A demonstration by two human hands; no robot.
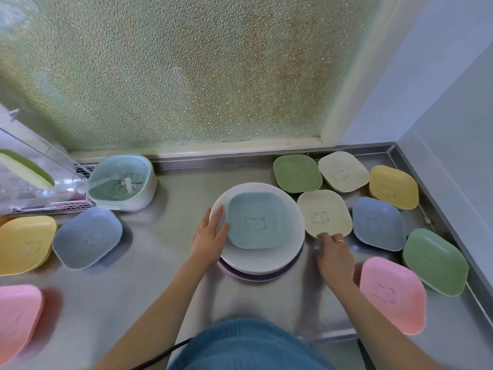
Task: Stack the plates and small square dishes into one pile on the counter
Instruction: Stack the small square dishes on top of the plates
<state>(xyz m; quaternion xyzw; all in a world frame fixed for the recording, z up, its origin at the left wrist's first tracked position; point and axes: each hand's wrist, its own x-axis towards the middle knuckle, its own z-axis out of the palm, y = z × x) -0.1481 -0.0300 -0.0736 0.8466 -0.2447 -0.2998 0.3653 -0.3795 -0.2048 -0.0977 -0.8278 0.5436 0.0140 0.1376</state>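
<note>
A pile of round white plates [296, 236] stands mid-counter, with a light blue square dish [257, 220] on top. My left hand [209, 236] rests flat on the pile's left rim, its fingers touching the blue dish's left edge. My right hand [334, 255] pinches the near edge of a cream square dish [324, 213] that lies just right of the pile. More square dishes lie around: green [297, 173], cream [342, 170], yellow [393, 186], blue-grey [377, 222], green [434, 261] and pink [390, 293] on the right; yellow [24, 244], blue-grey [86, 237] and pink [16, 319] on the left.
The steel counter [160, 249] has a raised rim at the back and right. A mint strainer basket [122, 182] and a clear dish rack [34, 182] stand at the back left. Frosted glass rises behind the counter. A dark cable hangs by my blue top.
</note>
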